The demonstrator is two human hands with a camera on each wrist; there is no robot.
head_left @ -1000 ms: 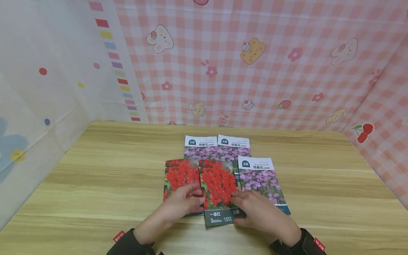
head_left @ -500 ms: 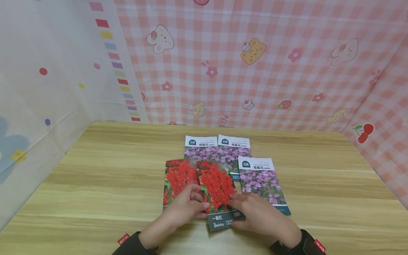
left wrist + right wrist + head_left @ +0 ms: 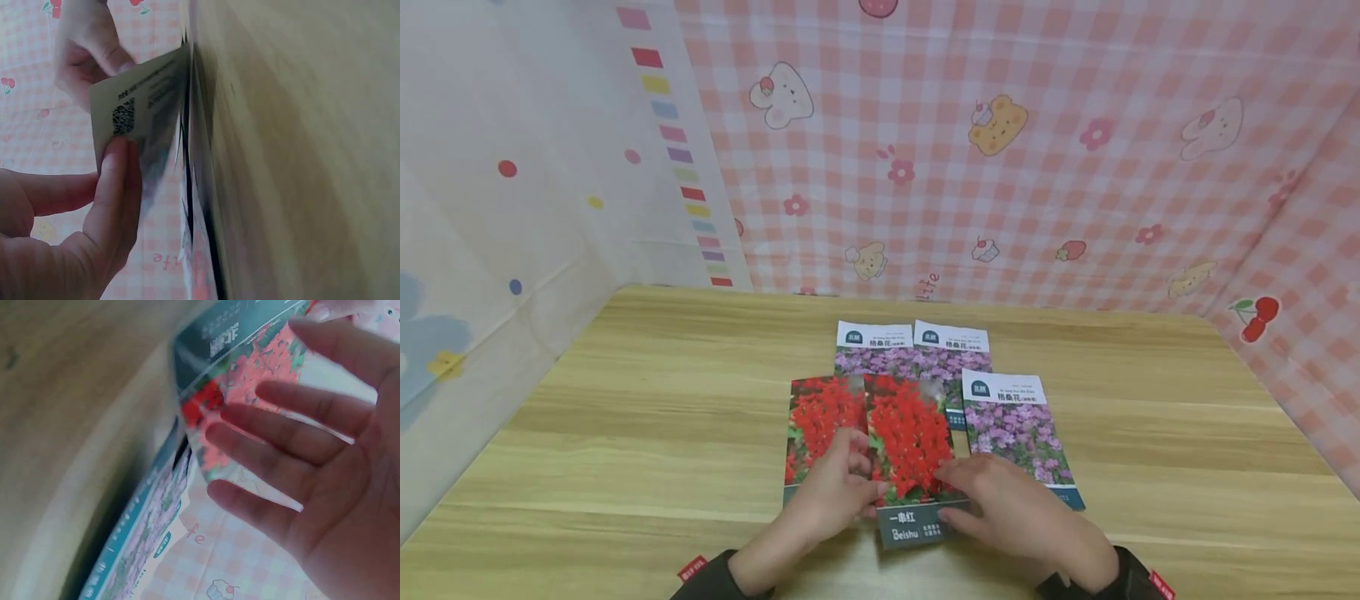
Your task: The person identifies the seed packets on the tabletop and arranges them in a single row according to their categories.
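My left hand pinches the left edge of a red-flower seed packet. In the left wrist view, the fingers lie against its back, which bears a QR code, and the packet stands raised off the table. My right hand is at its right edge; in the right wrist view the fingers are spread and fairly straight in front of the packet. A second red-flower packet lies on the left, partly covered by the left hand. One purple-flower packet lies on the right, beside the right hand.
Two more purple-flower packets, one at back left and one at back right, lie behind the red ones, their lower parts partly covered. The wooden table meets a pink checked cloth at its back edge.
The held red-flower packet has shifted slightly left and toward the person; it tilted, then straightened somewhat. Both hands stayed at its sides. The other packets look unmoved.
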